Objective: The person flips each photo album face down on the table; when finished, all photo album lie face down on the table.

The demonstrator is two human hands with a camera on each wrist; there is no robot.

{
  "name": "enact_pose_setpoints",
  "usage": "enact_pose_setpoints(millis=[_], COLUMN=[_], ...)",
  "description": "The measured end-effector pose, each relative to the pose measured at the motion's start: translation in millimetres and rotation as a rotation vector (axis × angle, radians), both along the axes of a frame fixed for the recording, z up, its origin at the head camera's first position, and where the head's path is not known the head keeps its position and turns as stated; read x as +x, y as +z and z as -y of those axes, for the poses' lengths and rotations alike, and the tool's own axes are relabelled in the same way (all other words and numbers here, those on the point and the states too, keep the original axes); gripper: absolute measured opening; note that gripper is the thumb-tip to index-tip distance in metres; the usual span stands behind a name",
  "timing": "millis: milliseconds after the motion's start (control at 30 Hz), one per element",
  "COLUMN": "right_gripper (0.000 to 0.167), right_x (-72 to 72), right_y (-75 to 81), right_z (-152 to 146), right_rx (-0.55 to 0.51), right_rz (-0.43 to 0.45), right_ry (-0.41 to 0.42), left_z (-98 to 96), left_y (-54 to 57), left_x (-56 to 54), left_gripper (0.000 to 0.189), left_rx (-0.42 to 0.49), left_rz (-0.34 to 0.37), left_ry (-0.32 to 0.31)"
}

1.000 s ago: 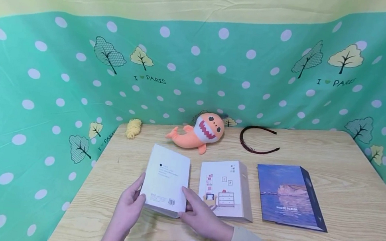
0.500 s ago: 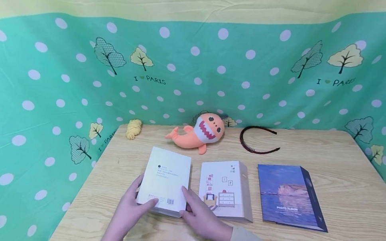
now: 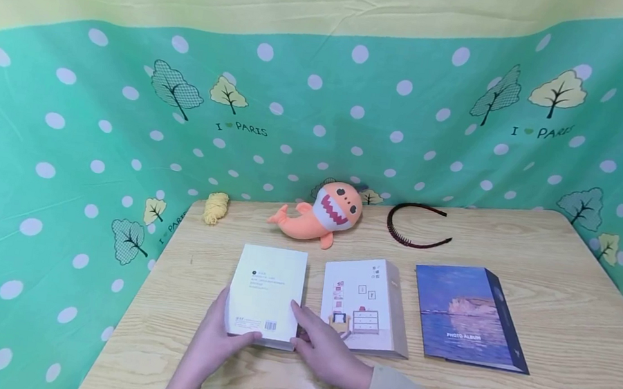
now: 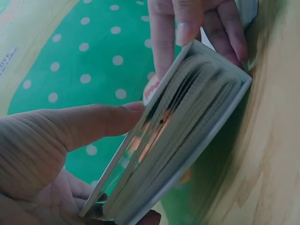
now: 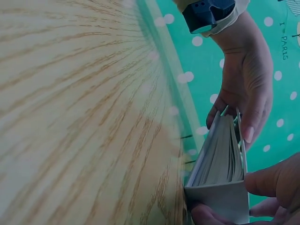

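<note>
A thick white photo album (image 3: 269, 293), its back cover with small print and a barcode facing up, is held between both hands near the front left of the table. My left hand (image 3: 217, 337) grips the near left corner, thumb on the cover and fingers underneath. On the right side, near the spine, my right hand (image 3: 327, 350) pinches the album between thumb and fingers. Seen end-on in the left wrist view, the album's pages (image 4: 187, 112) are slightly fanned between the covers. Some fingertips under the album are hidden in the head view.
Right of the held album lies another white album (image 3: 362, 304) with a room drawing, then a blue photo album (image 3: 465, 317). Behind them are a yellow yarn bundle (image 3: 216, 208), an orange plush shark (image 3: 315, 214) and a dark headband (image 3: 400, 231). A dotted green curtain (image 3: 297, 121) backs the table.
The white album has shifted slightly toward me and straightened, its far edge coming lower in view. My left thumb has slid inward along its near edge. The right hand stays almost in place.
</note>
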State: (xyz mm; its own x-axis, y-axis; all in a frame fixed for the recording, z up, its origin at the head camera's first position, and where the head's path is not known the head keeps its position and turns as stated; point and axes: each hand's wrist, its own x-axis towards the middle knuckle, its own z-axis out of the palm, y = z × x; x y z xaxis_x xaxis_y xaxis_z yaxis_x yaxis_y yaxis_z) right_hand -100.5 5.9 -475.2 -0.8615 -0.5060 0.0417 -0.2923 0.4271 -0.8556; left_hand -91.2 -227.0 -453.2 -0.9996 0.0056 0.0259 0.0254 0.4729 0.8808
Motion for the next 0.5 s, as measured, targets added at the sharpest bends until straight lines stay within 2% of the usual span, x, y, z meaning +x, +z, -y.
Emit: enact_pose_setpoints(millis=[133,267,500], right_gripper=[0.066,0.066,0.063], right_x=[-0.6,-1.1,-1.1], right_y=[-0.1,1.1,3.9], right_z=[0.6,0.6,1.9], right_rx=[0.027,0.066,0.118], right_rz=[-0.029,-0.045,-0.063], right_ry=[0.0,-0.008,-0.028], left_z=[1.1,1.2,-0.6], left_y=[-4.3,-8.2,-10.3], left_x=[-0.9,-1.0,3.5], left_gripper=[0.103,0.102,0.107], left_rx=[-0.008,-0.059,-0.255], left_rz=[0.015,0.035,0.105], left_ry=[0.003,0.014,0.017])
